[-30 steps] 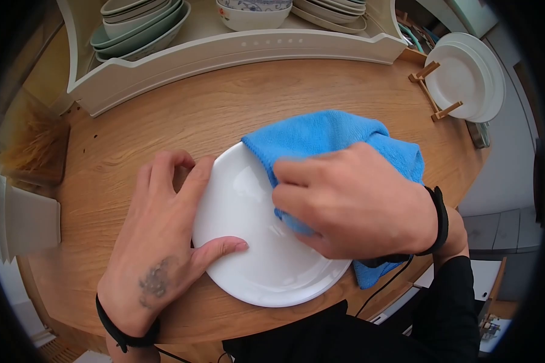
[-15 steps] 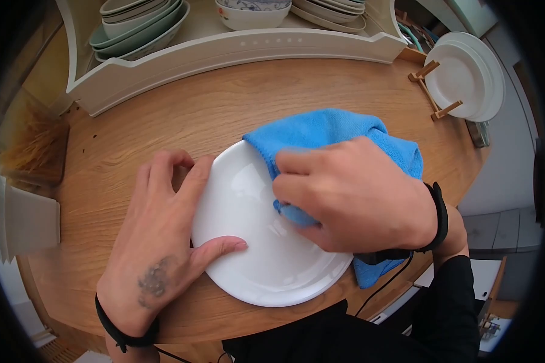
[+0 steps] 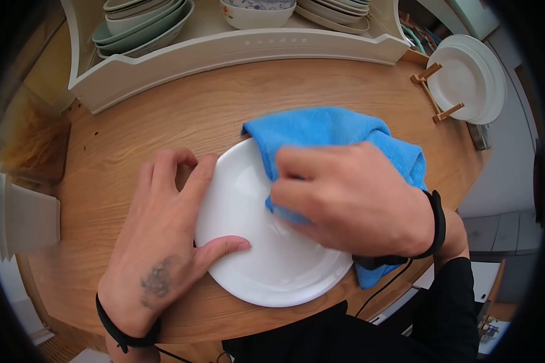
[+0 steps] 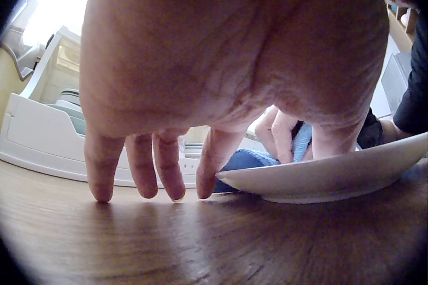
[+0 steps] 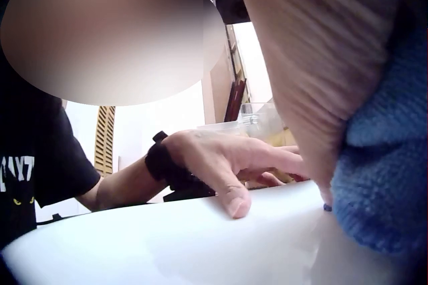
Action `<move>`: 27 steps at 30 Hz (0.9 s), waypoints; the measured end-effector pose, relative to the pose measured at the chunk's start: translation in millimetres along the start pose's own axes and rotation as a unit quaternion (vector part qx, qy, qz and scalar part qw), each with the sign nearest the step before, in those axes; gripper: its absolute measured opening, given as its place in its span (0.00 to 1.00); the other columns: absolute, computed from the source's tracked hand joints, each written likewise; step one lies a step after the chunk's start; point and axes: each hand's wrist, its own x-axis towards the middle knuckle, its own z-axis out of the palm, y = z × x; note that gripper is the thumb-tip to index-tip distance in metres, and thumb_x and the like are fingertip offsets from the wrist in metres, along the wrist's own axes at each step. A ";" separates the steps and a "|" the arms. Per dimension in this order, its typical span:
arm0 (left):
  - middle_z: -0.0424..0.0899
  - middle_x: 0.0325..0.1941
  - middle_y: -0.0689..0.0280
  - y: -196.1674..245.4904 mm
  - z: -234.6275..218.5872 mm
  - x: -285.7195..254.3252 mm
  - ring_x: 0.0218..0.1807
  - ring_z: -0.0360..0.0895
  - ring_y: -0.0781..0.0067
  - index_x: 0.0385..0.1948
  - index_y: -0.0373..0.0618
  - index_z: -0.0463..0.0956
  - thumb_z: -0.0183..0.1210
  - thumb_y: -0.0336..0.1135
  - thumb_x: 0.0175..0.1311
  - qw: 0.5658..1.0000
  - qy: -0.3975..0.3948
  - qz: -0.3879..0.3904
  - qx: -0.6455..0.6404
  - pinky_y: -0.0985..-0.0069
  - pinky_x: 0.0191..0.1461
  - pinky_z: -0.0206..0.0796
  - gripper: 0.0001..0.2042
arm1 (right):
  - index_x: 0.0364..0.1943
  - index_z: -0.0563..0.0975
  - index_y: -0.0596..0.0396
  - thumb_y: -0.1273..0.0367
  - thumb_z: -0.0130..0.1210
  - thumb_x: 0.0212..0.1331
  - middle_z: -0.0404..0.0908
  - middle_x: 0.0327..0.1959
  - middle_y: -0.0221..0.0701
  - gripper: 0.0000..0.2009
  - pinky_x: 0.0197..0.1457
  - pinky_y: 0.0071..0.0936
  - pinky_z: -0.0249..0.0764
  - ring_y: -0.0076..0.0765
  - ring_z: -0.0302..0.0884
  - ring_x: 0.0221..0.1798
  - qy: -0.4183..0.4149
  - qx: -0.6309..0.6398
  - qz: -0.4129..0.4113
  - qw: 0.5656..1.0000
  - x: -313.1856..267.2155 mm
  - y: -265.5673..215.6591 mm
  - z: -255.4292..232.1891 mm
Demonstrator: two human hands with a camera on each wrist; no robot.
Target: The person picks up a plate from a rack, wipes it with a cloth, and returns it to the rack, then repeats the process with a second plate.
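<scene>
A white plate lies on the wooden table near its front edge. My left hand rests at the plate's left side, its thumb pressing over the rim. In the left wrist view its other fingertips stand on the wood, the index finger right at the rim. My right hand grips a bunched blue cloth over the plate's right half. The rest of the cloth spreads behind and right of that hand, covering part of the plate. In the right wrist view the bunched cloth presses against the white surface.
A cream shelf with stacked bowls and more plates runs along the back. White plates stand in a wooden rack at the back right. At left are a clear container and white bins.
My right hand makes small rubbing movements with the cloth over the plate, and the cloth's folds shift slightly. My left hand and the plate stay in place.
</scene>
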 end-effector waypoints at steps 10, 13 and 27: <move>0.67 0.61 0.49 0.9 0.2 0.9 0.64 0.65 0.46 0.66 0.40 0.70 0.77 0.54 0.46 1.000 0.002 0.002 0.012 0.57 0.63 0.70 0.45 | 0.36 0.82 0.50 0.71 0.71 0.46 0.79 0.36 0.28 0.12 0.33 0.35 0.76 0.39 0.82 0.35 0.040 -0.011 0.046 0.998 3.3 9.2 -4.0; 0.67 0.61 0.49 1.0 0.5 0.8 0.64 0.65 0.46 0.66 0.41 0.70 0.77 0.54 0.46 1.000 0.001 -0.002 0.006 0.57 0.63 0.70 0.45 | 0.37 0.83 0.49 0.72 0.71 0.45 0.79 0.37 0.27 0.12 0.33 0.35 0.76 0.39 0.81 0.34 0.046 0.056 0.036 0.997 5.0 9.0 -11.6; 0.67 0.61 0.49 2.0 -0.8 1.3 0.64 0.65 0.46 0.66 0.41 0.70 0.78 0.52 0.45 1.000 -0.007 -0.011 -0.004 0.57 0.66 0.67 0.45 | 0.43 0.84 0.54 0.72 0.70 0.48 0.80 0.38 0.31 0.15 0.36 0.36 0.78 0.40 0.82 0.37 -0.143 0.134 -0.097 0.976 -5.1 15.4 -21.2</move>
